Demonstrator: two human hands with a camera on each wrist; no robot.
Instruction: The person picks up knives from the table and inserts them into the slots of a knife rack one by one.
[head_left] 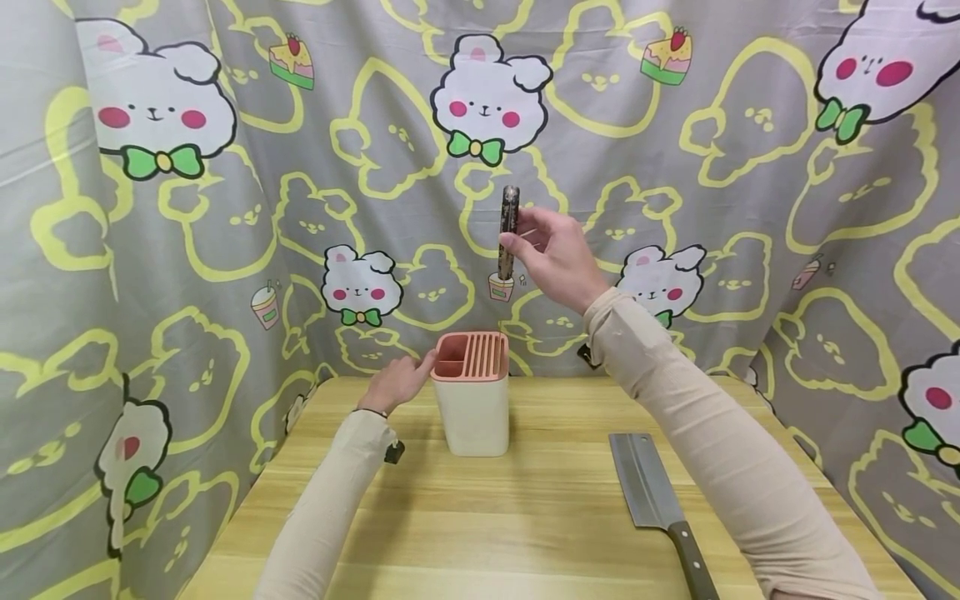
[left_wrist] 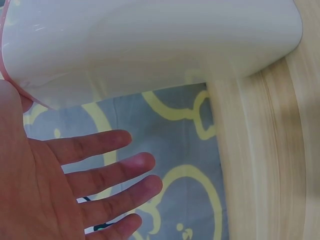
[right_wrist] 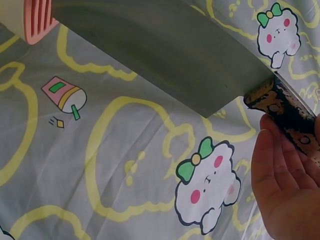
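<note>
My right hand (head_left: 555, 250) grips the dark, patterned handle of a kitchen knife (head_left: 509, 225) above the knife block. In the right wrist view its broad blade (right_wrist: 150, 55) reaches from the handle to the coral slotted top, and its far end overlaps the slots. The knife block (head_left: 474, 417) stands upright, cream-white with a coral lid of slots and open compartments. At its left side is my left hand (head_left: 397, 383), the thumb at the rim. Seen from the left wrist, the other fingers (left_wrist: 120, 170) stretch out straight beside the wall of the block, apart from it.
A cleaver (head_left: 648, 483) with a brown riveted handle lies flat at the right of the wooden table (head_left: 540, 525), below the right forearm. A grey curtain (head_left: 420, 100) with cartoon bears hangs behind the table and along both sides.
</note>
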